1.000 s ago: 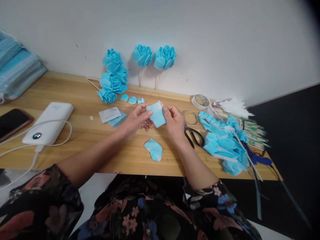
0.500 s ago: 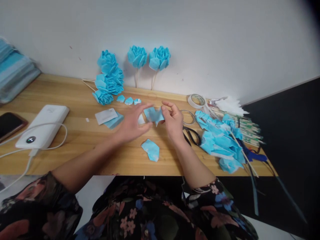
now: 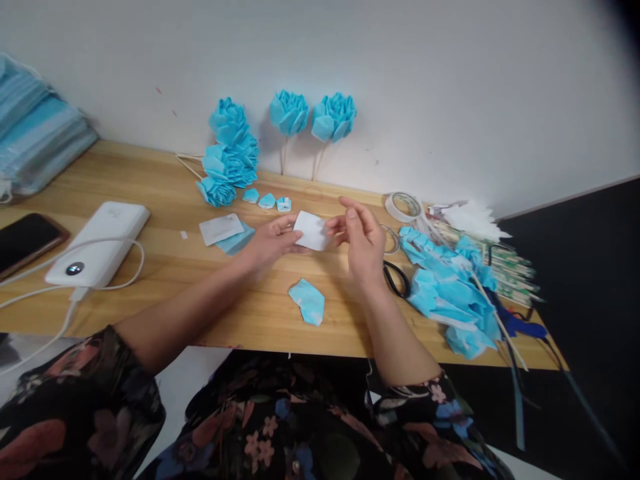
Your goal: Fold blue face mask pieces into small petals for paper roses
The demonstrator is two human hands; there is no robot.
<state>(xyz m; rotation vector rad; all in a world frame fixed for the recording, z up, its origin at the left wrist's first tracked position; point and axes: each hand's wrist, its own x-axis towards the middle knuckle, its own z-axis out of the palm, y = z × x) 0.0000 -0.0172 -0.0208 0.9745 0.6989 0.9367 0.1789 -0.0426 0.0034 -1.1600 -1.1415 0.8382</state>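
Between both hands I hold a small square piece, its white side facing up, just above the wooden table. My left hand pinches its left edge. My right hand grips its right edge with the fingers curled over it. A folded light-blue piece lies on the table just in front of my hands. Three tiny folded blue petals sit in a row behind them.
Several blue paper flowers on sticks lie and lean at the wall. Scissors, tape rolls and a heap of blue scraps are at the right. A white power bank with cable, a phone and stacked masks are at left.
The piece in my hands was turned over: its blue side showed before, its white side shows now. My hands dropped slightly toward the table.
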